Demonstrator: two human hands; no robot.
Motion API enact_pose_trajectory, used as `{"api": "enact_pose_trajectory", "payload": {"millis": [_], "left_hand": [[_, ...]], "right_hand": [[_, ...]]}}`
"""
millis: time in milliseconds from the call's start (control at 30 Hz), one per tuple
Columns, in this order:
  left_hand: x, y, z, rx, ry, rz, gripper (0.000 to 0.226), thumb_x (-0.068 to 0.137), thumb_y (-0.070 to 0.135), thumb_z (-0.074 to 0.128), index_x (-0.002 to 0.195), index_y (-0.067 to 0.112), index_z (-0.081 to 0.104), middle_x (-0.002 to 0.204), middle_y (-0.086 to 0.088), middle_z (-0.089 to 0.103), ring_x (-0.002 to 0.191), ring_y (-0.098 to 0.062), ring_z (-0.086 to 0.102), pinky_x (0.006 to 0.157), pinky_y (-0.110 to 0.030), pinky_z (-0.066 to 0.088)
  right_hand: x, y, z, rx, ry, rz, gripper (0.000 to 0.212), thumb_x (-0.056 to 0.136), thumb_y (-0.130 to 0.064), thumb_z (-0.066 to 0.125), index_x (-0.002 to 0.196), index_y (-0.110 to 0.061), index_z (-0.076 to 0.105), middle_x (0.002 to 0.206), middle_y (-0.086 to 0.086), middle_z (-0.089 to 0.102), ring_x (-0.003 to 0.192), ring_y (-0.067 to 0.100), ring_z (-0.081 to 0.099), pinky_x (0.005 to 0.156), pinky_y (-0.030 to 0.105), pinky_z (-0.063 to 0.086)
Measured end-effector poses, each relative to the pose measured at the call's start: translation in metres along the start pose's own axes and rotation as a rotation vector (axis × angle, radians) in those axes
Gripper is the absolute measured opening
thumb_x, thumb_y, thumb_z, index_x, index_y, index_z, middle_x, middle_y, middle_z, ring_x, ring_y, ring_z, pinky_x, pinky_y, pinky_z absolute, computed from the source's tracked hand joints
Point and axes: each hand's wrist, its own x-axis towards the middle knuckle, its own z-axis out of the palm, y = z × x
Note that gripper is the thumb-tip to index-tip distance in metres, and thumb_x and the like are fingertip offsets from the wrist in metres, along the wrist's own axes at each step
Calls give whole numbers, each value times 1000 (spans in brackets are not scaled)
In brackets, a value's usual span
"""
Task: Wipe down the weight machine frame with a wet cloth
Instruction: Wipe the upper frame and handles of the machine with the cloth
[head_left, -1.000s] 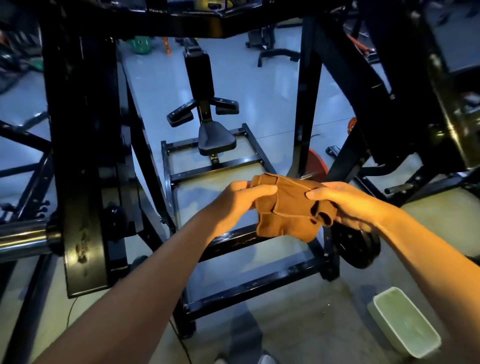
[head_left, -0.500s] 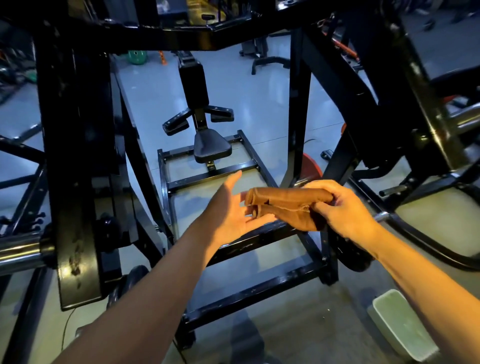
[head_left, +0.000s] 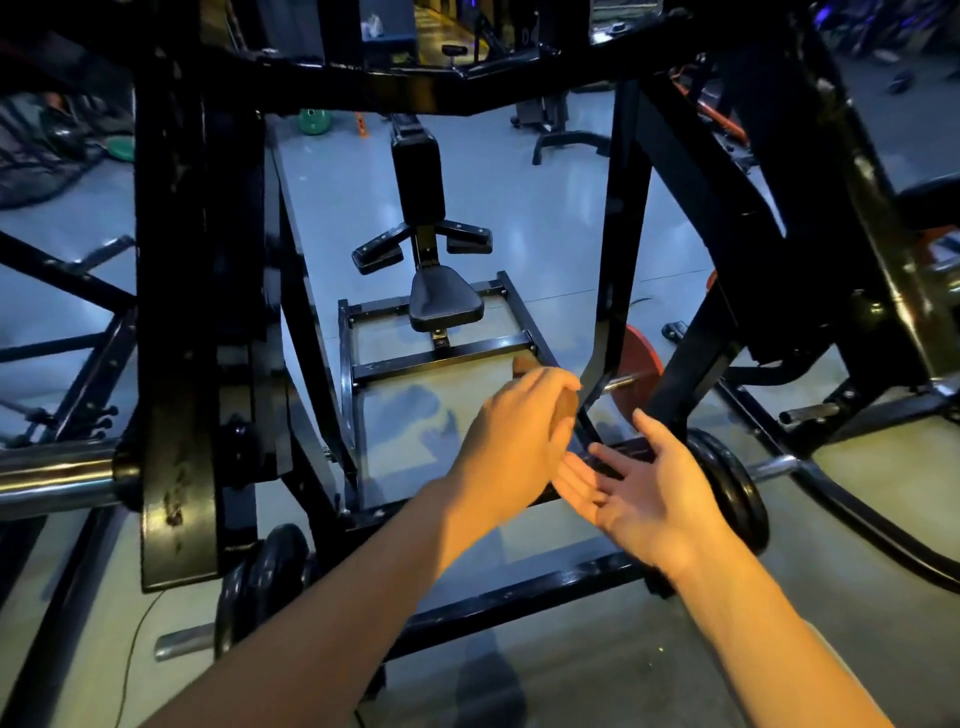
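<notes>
**Cloth in the left hand, frame waiting**

Nearest the person, the right hand (head_left: 652, 486) lies palm up with fingers straight, holding nothing, just beside and below the other hand. It looks like a hand that has let go so the other can work alone. The left hand (head_left: 519, 434) is curled over the cloth (head_left: 567, 406), whose brown edge peeks out by the fingers and again above the knuckles; most of it is hidden, so how it is folded cannot be told. Just past the fingertips stands a slanted black upright of the frame (head_left: 621, 249), near the cloth, though contact cannot be told. That bar seems the likely place to wipe. Farther off sits the seat (head_left: 445, 302), with an orange plate (head_left: 638, 364) behind the upright.
</notes>
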Motion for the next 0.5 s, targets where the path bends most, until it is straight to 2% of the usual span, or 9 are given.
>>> {"api": "enact_pose_trajectory", "payload": {"millis": [100,167,267,333,367,433,500], "left_hand": [[-12,2,6,220,-158,252,61,88,1,69,136,30,45,134,12,58,116,-16,51,78,-43,57],[-19,0,8,263,-171,334,68,84,-3,72,138,28,45,140,10,53,124,-17,49,78,-43,60],[-25,-1,-1,76,-247,159,64,92,16,69,148,28,41,157,9,33,138,-17,39,97,-40,54],[-28,1,-12,-49,-269,-9,61,95,33,66,149,31,38,154,10,34,137,-14,40,106,-36,47],[-28,3,-18,-105,-240,-93,57,97,36,62,149,30,39,150,9,39,136,-12,42,107,-31,44],[-25,7,-32,-188,-124,-247,47,103,33,56,147,27,43,135,8,48,127,-11,49,99,-23,41],[-23,10,-50,-218,2,-306,40,104,30,54,143,24,49,120,9,50,113,-14,55,90,-24,45]], "right_hand": [[3,-12,25,34,-127,38,56,87,-46,69,124,-4,63,105,16,71,90,30,72,91,40,53],[7,-17,35,-14,-185,35,56,88,-45,68,127,-4,64,111,13,69,100,27,68,98,38,51],[15,-17,45,-167,-173,-62,49,98,-40,60,134,-7,65,105,13,72,97,27,69,89,41,56],[18,-13,51,-285,-129,-190,38,100,-34,58,128,-11,69,103,14,72,93,29,70,78,44,60],[18,-11,54,-340,-107,-253,34,100,-30,59,127,-11,70,103,15,71,91,30,70,74,43,60],[14,-7,62,-468,-83,-383,31,100,-20,59,126,-4,64,96,20,67,82,33,66,65,40,58],[3,1,75,-578,-98,-482,19,100,-11,54,115,-2,60,84,19,61,65,30,60,52,36,53]]}}
